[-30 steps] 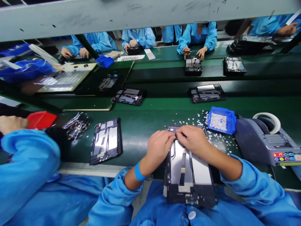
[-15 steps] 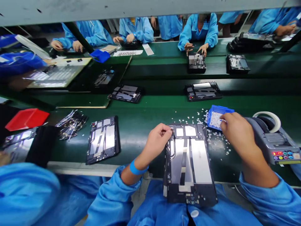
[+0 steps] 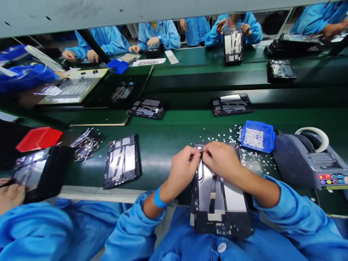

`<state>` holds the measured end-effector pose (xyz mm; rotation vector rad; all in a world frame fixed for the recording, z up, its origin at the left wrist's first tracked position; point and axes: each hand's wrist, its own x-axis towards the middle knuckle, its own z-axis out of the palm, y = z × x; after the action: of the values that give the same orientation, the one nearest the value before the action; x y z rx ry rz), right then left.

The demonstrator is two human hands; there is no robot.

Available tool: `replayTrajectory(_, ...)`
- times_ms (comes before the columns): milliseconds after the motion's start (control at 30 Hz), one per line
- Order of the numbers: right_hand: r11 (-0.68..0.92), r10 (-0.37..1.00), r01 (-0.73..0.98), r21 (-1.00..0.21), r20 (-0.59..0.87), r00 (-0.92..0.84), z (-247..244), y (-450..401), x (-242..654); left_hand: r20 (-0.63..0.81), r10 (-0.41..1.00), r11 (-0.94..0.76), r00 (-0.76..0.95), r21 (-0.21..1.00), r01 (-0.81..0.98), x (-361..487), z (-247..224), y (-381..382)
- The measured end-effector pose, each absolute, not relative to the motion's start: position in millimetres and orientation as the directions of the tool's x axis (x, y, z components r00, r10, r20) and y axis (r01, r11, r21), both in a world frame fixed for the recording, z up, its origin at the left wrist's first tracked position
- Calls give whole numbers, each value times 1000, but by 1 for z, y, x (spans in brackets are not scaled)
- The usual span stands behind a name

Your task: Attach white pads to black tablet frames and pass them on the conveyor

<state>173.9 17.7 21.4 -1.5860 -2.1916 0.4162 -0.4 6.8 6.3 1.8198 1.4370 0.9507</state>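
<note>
An opened tablet (image 3: 210, 199) with its inner parts showing lies in front of me, its near end over the bench edge above my lap. At its upper left corner my left hand (image 3: 182, 168) is closed in a pinch. My right hand (image 3: 224, 159) meets it there, thumb and fingertips pressed together over the same corner. What either pinch holds is too small and covered to make out. Beyond my right hand stands a blue bin (image 3: 268, 136) of small white pieces (image 3: 254, 138). More such pieces are scattered around the tablet's far right corner.
A tape dispenser (image 3: 307, 156) stands at the right. Another opened tablet (image 3: 121, 161), a pile of thin strips (image 3: 87, 144) and a red tray (image 3: 39, 139) lie to the left. More tablets rest farther back. A co-worker's hand (image 3: 12, 195) is at far left; others work opposite.
My right hand has moved left from the blue bin to the tablet's upper left corner, beside my left hand. Across the bench, a co-worker has raised a tablet upright.
</note>
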Motion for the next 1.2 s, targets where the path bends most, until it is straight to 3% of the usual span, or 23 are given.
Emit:
replayTrajectory(133, 316, 948, 833, -455, 129, -290, 23, 23, 174, 162, 974, -221, 157, 831, 511, 0, 7, 7)
replayTrajectory(233, 312, 949, 802, -509, 204, -239, 26, 27, 194, 40, 990, -92, 136, 909, 407, -1, 7, 11)
replayTrajectory(333, 199, 968, 809, -553, 240, -74, 32, 28, 233, -78, 984, 31, 157, 959, 283, -2, 7, 17)
replayTrajectory(433, 37, 971, 894, -447, 229, 74, 33, 27, 274, -116, 979, 76, 169, 971, 225, -1, 6, 21)
replayTrajectory(567, -193, 978, 971, -140, 52, 202, 24, 21, 314, -104, 984, 62, 146, 961, 268, -7, 10, 20)
replayTrajectory(600, -204, 978, 974, -102, 14, 207, 23, 18, 317, -93, 985, 46, 148, 955, 294, -10, 12, 20)
replayTrajectory(667, -155, 987, 974, -164, 19, 160, 27, 14, 313, -35, 989, -19, 144, 935, 355, -18, 18, 20)
replayTrajectory(800, 82, 996, 846, -527, 21, -83, 48, 16, 265, 244, 951, -309, 189, 757, 576, -32, 22, 27)
replayTrajectory(867, 144, 976, 780, -609, -41, -212, 55, 25, 233, 352, 878, -478, 324, 591, 650, -35, 19, 32)
replayTrajectory(1000, 186, 945, 801, -568, -120, -305, 51, 48, 187, 422, 761, -641, 493, 371, 672, -35, 5, 35)
replayTrajectory(1200, 194, 938, 882, -429, -181, -294, 40, 60, 176, 456, 706, -694, 542, 294, 657, -35, -6, 28)
